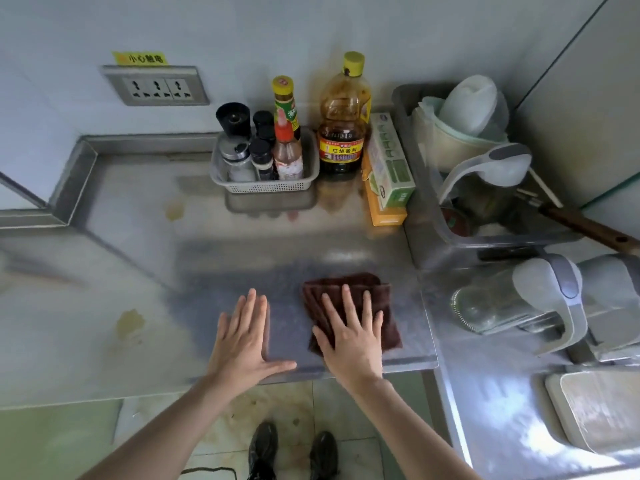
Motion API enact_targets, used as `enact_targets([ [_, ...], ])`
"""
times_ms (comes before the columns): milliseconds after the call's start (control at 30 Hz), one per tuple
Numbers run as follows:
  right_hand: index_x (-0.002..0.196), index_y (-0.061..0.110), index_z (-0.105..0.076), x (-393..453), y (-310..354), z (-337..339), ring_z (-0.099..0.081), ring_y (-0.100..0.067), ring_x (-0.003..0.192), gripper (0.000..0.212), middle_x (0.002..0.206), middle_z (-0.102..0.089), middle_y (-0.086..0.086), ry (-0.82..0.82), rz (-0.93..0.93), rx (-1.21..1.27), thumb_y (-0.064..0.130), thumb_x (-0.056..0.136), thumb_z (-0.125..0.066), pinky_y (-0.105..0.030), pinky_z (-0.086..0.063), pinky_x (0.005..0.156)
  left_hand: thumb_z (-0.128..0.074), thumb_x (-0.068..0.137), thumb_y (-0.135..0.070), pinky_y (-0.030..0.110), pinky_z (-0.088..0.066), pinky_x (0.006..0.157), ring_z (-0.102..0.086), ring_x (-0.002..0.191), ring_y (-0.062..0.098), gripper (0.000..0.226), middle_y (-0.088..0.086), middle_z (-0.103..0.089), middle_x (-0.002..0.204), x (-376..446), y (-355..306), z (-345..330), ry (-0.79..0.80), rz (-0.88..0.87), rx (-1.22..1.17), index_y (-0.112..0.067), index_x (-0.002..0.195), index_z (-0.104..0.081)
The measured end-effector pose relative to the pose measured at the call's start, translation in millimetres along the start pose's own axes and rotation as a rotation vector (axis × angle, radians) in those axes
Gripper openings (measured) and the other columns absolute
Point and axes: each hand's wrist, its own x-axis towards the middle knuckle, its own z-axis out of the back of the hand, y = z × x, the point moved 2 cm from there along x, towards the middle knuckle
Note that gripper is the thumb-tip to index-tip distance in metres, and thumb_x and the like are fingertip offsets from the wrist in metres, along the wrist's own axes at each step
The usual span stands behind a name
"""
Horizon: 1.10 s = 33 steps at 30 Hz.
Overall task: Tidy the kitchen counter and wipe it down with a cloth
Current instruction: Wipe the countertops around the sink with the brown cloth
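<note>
Behind the cloth (pixel 353 306) under flat right hand (pixel 349 344), basket (pixel 273 187); left hand (pixel 242 341) spread, empty.

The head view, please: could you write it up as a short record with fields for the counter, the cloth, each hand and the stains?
counter: steel counter, dull and smeared
cloth: brown cloth, folded, flat near the front edge
right hand: right hand spread flat on the cloth
left hand: left hand spread flat on bare steel, beside the cloth
stains: yellowish stains at left, unwiped
back: condiment basket, sauce bottle
</note>
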Motion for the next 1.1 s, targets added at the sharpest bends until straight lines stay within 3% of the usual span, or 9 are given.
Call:
enact_targets([
  [133,0.136,0.043,-0.039,-13.6,-6.2,-4.5,-0.044,-0.035,0.130,0.058,0.146,-0.042,0.004,0.115,0.295,-0.158,0.066,0.083,-0.032,-0.055,-0.045,0.095,-0.030,0.044,-0.095,0.050,-0.006,0.115,0.006,0.146,0.027,0.141,0.006,0.025,0.150,-4.5,21.1,9.7,0.067,0.096,0.012,-0.005,0.146,0.007],
  [300,0.147,0.042,-0.008,31.3,-41.0,15.5,0.008,-0.032,0.145,0.065,0.159,0.006,0.004,0.029,-0.075,-0.029,0.067,0.089,-0.021,-0.050,0.000,0.115,-0.051,0.059,-0.083,0.048,-0.001,0.116,0.017,0.144,0.023,0.134,0.008,0.027,0.153,-2.4,22.4,10.8,0.155,0.146,0.063,-0.008,0.144,0.020],
  [400,0.149,0.037,-0.007,35.4,-6.9,12.8,0.011,-0.034,0.144,0.061,0.159,0.010,0.001,-0.028,-0.264,0.081,0.057,0.094,-0.026,-0.053,0.003,0.115,-0.051,0.060,-0.082,0.049,-0.002,0.116,0.018,0.144,0.024,0.134,0.009,0.028,0.153,-0.2,22.1,10.4,0.168,0.143,0.075,-0.007,0.144,0.021],
  [567,0.140,0.042,-0.033,2.2,41.8,-12.1,-0.033,-0.038,0.136,0.055,0.151,-0.034,0.001,0.058,0.193,-0.119,0.060,0.088,-0.029,-0.055,-0.027,0.106,-0.052,0.060,-0.082,0.050,-0.001,0.116,0.017,0.144,0.025,0.134,0.010,0.027,0.153,-0.3,20.6,11.6,0.178,0.141,0.062,-0.006,0.144,0.020],
  [633,0.140,0.046,-0.028,7.5,24.2,-8.6,-0.031,-0.035,0.138,0.057,0.152,-0.031,0.005,0.111,0.274,-0.165,0.065,0.087,-0.024,-0.055,-0.026,0.107,-0.051,0.061,-0.081,0.051,-0.001,0.115,0.016,0.144,0.026,0.133,0.011,0.025,0.154,-1.6,21.1,13.6,0.180,0.131,0.072,-0.005,0.144,0.019],
  [833,0.147,0.041,-0.006,80.3,-12.4,24.6,0.011,-0.032,0.144,0.059,0.159,0.008,0.005,0.034,-0.266,0.058,0.057,0.094,-0.026,-0.053,0.000,0.115,-0.038,0.060,-0.085,0.051,-0.017,0.114,-0.026,0.140,0.027,0.117,0.011,-0.021,0.154,12.2,39.9,34.4,-0.099,0.015,0.019,-0.006,0.145,-0.021],
  [900,0.148,0.039,-0.006,92.9,13.7,23.9,0.014,-0.035,0.143,0.059,0.159,0.009,0.003,-0.002,-0.340,0.123,0.054,0.095,-0.027,-0.056,0.002,0.114,-0.048,0.066,-0.079,0.049,-0.011,0.115,-0.015,0.144,0.023,0.114,0.007,-0.010,0.157,26.8,55.6,45.1,-0.097,-0.001,0.038,-0.007,0.147,-0.012],
  [1033,0.146,0.043,-0.010,78.3,66.0,1.6,0.009,-0.033,0.144,0.059,0.159,0.003,0.006,0.032,0.024,-0.003,0.058,0.090,-0.020,-0.052,0.004,0.114,-0.048,0.068,-0.078,0.049,-0.005,0.116,0.006,0.146,0.022,0.119,0.006,0.015,0.157,60.5,84.4,60.0,0.026,0.023,0.122,-0.008,0.147,0.006],
  [1100,0.143,0.045,-0.021,69.0,62.7,-2.3,-0.012,-0.035,0.144,0.058,0.157,-0.016,0.006,0.036,0.172,-0.095,0.061,0.088,-0.020,-0.053,-0.011,0.112,-0.049,0.067,-0.079,0.049,-0.003,0.116,0.010,0.146,0.023,0.123,0.007,0.020,0.156,71.2,91.3,61.6,0.091,0.025,0.118,-0.007,0.146,0.012],
])
